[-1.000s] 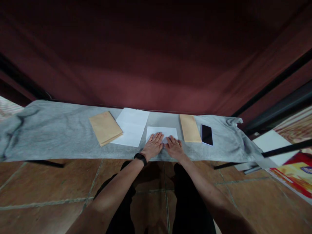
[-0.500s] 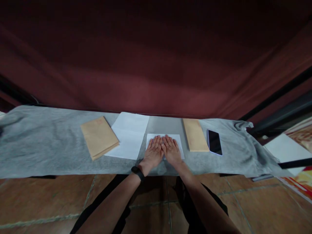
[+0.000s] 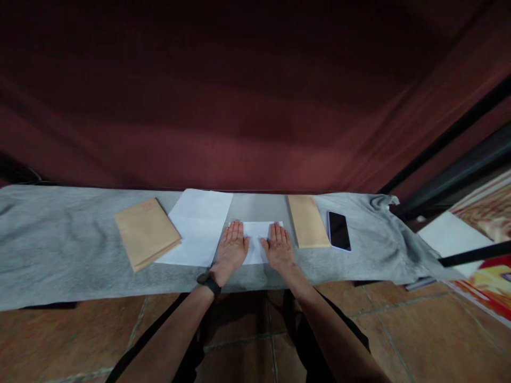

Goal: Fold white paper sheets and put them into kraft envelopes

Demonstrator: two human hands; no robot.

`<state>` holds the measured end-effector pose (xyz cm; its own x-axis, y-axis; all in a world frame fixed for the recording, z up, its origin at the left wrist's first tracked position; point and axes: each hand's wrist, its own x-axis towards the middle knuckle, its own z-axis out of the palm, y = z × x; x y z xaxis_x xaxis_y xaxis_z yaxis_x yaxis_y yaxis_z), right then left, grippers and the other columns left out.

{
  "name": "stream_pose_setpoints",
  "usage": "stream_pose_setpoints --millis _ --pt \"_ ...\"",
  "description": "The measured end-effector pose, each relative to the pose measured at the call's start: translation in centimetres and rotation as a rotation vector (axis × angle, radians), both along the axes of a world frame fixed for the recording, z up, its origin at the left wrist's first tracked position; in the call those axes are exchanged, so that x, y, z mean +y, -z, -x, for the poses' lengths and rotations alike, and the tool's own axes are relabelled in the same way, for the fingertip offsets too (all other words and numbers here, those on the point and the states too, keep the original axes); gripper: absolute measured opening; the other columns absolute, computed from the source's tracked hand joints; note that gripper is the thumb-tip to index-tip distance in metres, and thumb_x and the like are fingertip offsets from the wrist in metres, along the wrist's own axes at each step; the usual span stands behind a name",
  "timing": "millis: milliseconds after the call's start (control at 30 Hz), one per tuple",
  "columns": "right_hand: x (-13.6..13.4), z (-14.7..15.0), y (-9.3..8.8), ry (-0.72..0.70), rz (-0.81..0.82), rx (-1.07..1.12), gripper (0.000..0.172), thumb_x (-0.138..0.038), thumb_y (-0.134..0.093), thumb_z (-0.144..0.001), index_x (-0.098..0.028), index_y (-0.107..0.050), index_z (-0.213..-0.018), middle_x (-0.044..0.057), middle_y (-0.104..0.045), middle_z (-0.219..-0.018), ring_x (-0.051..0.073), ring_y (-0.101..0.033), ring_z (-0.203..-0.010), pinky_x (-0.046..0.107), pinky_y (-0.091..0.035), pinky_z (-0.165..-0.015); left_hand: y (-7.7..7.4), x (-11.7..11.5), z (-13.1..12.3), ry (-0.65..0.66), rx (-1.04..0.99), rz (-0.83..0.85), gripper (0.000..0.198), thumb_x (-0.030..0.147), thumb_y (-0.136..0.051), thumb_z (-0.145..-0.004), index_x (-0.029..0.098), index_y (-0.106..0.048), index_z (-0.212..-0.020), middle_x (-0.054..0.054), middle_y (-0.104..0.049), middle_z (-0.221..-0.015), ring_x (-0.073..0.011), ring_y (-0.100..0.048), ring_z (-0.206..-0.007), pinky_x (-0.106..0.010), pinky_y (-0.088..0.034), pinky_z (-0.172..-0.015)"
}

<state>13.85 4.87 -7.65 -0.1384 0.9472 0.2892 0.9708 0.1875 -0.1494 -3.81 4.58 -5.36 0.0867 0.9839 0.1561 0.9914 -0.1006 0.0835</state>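
Note:
A small white sheet, perhaps folded paper (image 3: 255, 243), lies on the grey cloth in front of me. My left hand (image 3: 231, 248) rests flat on its left end, fingers pointing away from me and thumb out to the side. On the right end lies my right hand (image 3: 279, 249), also flat, its thumb spread toward the middle. White paper shows between the two hands. Just left of my left hand are larger white sheets (image 3: 197, 226). A narrow stack of tan envelopes (image 3: 308, 221) sits to the right of my right hand.
Wider tan envelopes (image 3: 147, 231) overlap the white sheets at the left. A phone (image 3: 339, 231) lies right of the narrow stack. The grey cloth (image 3: 59, 239) covers a long, narrow surface against a dark red curtain (image 3: 239, 133). Black bars stand at the right.
My hands, side by side and touching before, have moved apart toward the two ends of the small white sheet. The whole view has shifted slightly, with the table items farther left.

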Motion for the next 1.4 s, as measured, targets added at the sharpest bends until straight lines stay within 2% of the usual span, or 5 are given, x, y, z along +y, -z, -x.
stream_pose_setpoints --millis 167,333,633,933,1400 --pt "-0.1 0.4 -1.9 0.022 0.048 0.072 0.058 -0.039 -0.033 -0.107 -0.002 -0.043 -0.150 0.024 -0.039 -0.156 0.032 -0.038 -0.147 0.052 -0.026 -0.121 -0.7 -1.2 -1.9 0.078 -0.025 -0.014 0.059 0.030 -0.030 -0.102 0.001 -0.035 -0.153 -0.018 -0.034 -0.161 -0.0259 -0.027 -0.152 -0.042 -0.021 -0.126" --pt "0.4 2.2 -2.9 -0.190 0.133 0.163 0.053 -0.036 -0.023 -0.109 -0.012 -0.045 -0.151 0.011 -0.040 -0.159 0.022 -0.035 -0.149 0.042 -0.027 -0.122 0.0 -1.1 -3.5 0.186 0.010 0.022 0.059 0.015 -0.036 -0.096 0.005 -0.034 -0.154 -0.017 -0.032 -0.162 -0.0255 -0.021 -0.154 -0.045 -0.020 -0.126" --pt "1.2 2.1 -1.4 -0.159 0.084 0.061 0.053 -0.040 -0.031 -0.108 -0.013 -0.043 -0.152 0.012 -0.039 -0.159 0.027 -0.035 -0.149 0.046 -0.025 -0.122 0.2 -0.3 -2.1 0.174 0.044 0.005 0.056 0.020 -0.028 -0.100 0.002 -0.036 -0.153 -0.020 -0.032 -0.162 -0.0269 -0.022 -0.154 -0.048 -0.021 -0.125" --pt "1.4 0.4 0.5 -0.058 -0.073 0.029 0.062 -0.044 -0.036 -0.106 -0.002 -0.041 -0.151 0.024 -0.041 -0.156 0.033 -0.038 -0.146 0.050 -0.032 -0.118 0.8 -0.1 -0.5 0.078 -0.038 -0.033 0.065 0.041 -0.027 -0.103 0.001 -0.035 -0.153 -0.020 -0.034 -0.160 -0.0270 -0.026 -0.152 -0.046 -0.024 -0.125" --pt "0.2 -1.6 0.8 -0.048 -0.128 0.017 0.065 -0.047 -0.035 -0.106 0.000 -0.038 -0.152 0.026 -0.042 -0.155 0.034 -0.041 -0.145 0.051 -0.035 -0.116 1.0 -0.9 1.2 0.062 -0.068 -0.060 0.067 0.043 -0.028 -0.102 -0.001 -0.034 -0.153 -0.022 -0.034 -0.160 -0.0301 -0.027 -0.152 -0.048 -0.025 -0.124"
